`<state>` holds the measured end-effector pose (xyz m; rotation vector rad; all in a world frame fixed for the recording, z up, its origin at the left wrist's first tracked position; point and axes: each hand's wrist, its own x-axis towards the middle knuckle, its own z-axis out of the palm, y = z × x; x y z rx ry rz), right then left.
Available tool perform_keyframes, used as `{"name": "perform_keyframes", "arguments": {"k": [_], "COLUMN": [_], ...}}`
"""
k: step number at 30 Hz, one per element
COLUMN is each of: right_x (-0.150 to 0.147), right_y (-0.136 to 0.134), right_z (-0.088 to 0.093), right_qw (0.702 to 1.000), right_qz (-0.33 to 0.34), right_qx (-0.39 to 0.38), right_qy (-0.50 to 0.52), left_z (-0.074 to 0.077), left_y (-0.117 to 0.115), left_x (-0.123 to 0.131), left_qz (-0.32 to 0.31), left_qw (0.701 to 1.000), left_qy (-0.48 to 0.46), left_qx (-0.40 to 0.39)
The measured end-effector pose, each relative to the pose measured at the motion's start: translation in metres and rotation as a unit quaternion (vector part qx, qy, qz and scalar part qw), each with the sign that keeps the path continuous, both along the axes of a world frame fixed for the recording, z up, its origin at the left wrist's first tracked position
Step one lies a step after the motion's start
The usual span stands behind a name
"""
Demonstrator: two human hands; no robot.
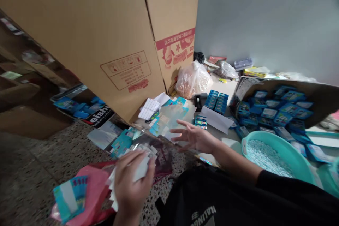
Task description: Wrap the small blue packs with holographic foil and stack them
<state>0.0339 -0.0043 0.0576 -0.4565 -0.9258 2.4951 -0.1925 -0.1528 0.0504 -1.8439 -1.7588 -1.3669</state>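
Observation:
My left hand is closed round a stack of white and clear flat packets, low in the view above a pink bag. My right hand is stretched out with fingers apart and holds nothing. It hovers beside a pile of flat teal packaging cards on the floor. A small stack of teal boxes lies just beyond its fingertips.
A large open cardboard carton stands at the left. A teal basin with small white pieces sits at the right, behind it a box full of teal packs. A plastic bag and rows of blue boxes lie farther back.

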Motion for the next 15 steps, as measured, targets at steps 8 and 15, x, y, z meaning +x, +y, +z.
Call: {"name": "perform_keyframes", "arguments": {"k": [8, 15], "right_x": [-0.015, 0.02], "right_y": [-0.013, 0.019], "right_z": [-0.03, -0.056], "right_qw": [0.992, 0.967], "right_qz": [0.025, -0.029], "right_qx": [-0.123, 0.066], "right_qy": [0.029, -0.245], "left_z": [-0.023, -0.043], "left_y": [0.049, 0.048], "left_x": [0.044, 0.025], "left_qz": [-0.137, -0.092], "left_qw": [0.983, 0.99], "left_qy": [0.11, 0.072], "left_qx": [-0.061, -0.084]}}
